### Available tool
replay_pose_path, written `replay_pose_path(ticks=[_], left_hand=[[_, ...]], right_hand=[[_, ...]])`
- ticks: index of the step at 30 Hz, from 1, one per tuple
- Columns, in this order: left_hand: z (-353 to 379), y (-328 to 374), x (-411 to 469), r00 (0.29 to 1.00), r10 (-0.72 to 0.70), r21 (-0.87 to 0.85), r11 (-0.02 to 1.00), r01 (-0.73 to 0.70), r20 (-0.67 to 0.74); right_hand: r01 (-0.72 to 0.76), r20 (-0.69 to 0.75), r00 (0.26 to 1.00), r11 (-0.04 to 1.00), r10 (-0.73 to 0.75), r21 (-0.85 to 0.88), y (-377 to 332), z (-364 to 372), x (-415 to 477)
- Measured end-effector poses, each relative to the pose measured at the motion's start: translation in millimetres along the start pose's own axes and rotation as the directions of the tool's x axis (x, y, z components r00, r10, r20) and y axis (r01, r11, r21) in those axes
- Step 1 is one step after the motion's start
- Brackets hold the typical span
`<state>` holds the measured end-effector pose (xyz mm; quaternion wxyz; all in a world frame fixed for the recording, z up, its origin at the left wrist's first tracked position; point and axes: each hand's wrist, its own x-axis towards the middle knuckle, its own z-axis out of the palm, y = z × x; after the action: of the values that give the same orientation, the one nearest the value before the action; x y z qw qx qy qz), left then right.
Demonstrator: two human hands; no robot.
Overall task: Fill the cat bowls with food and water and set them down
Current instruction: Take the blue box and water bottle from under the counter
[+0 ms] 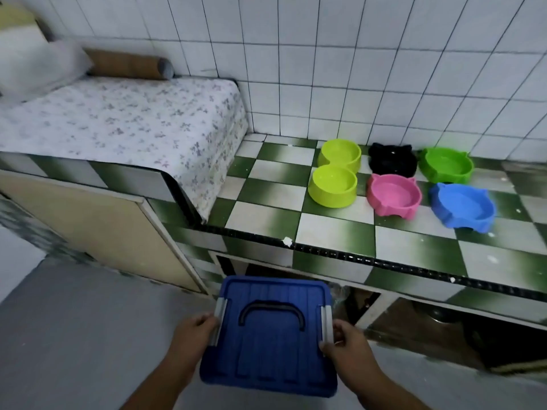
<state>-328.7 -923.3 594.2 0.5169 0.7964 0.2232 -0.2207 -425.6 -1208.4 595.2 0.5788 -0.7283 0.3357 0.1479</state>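
The left hand [195, 329] closes its grip on the grey left latch [220, 319] of a blue box [269, 350]. The right hand [344, 343] closes its grip on the right latch [327, 324]. The box sits between them, lid up, low in front of the tabletop edge, with grey floor [74, 335] around it. A dark handle [271, 313] lies flat on the lid. Beyond it runs the green-and-white tiled tabletop [325, 229]. On it, near the wall [325, 69], stand the bowls. A lime double bowl [337, 177] is at the left, and a black bowl [392, 159] and a green bowl [447, 165] are at the back. A pink bowl [393, 196] and a blue bowl [463, 210] stand in front of those. All are upright and close together. Left of the tabletop lies a bed [118, 125] with a flowered sheet, a pillow [35, 66] and a bolster [127, 65].
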Motion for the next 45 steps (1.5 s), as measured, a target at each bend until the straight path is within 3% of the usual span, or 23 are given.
replay_pose_path(ticks=[6, 11, 15, 22, 29, 33, 45], left_hand=[[-20.1, 60.6, -35.2, 0.999, 0.023, -0.18, 0.984, -0.015, 0.038], [-19.8, 100.0, -40.1, 0.998, 0.06, -0.352, 0.935, -0.053, 0.007], [-11.4, 126.9, -22.4, 0.997, 0.077, -0.492, 0.867, -0.077, -0.02], [7.2, 170.7, 18.5, 0.987, 0.138, -0.55, 0.832, -0.07, 0.083], [15.3, 204.6, 84.7, 0.99, 0.114, -0.556, 0.83, -0.048, 0.084], [26.6, 222.4, 100.9, 0.985, 0.124, -0.615, 0.788, -0.023, 0.121], [55.9, 255.3, 120.4, 0.982, 0.082, -0.7, 0.712, 0.061, 0.17]], right_hand=[[0.151, -0.036, 0.988, 0.988, -0.151, 0.008, -86.1, -43.5, -14.2], [0.326, -0.107, 0.931, 0.926, -0.35, -0.191, -168.9, -58.1, 24.0], [0.372, -0.128, 0.887, 0.851, -0.444, -0.37, -227.4, -57.7, 64.8], [0.336, -0.12, 0.882, 0.788, -0.455, -0.515, -316.1, -33.5, 140.2], [0.319, -0.052, 0.901, 0.74, -0.43, -0.592, -374.3, -3.0, 209.9], [0.326, -0.03, 0.909, 0.756, -0.415, -0.567, -397.5, 2.1, 243.2], [0.319, -0.052, 0.883, 0.677, -0.467, -0.663, -422.3, 8.8, 300.1]])
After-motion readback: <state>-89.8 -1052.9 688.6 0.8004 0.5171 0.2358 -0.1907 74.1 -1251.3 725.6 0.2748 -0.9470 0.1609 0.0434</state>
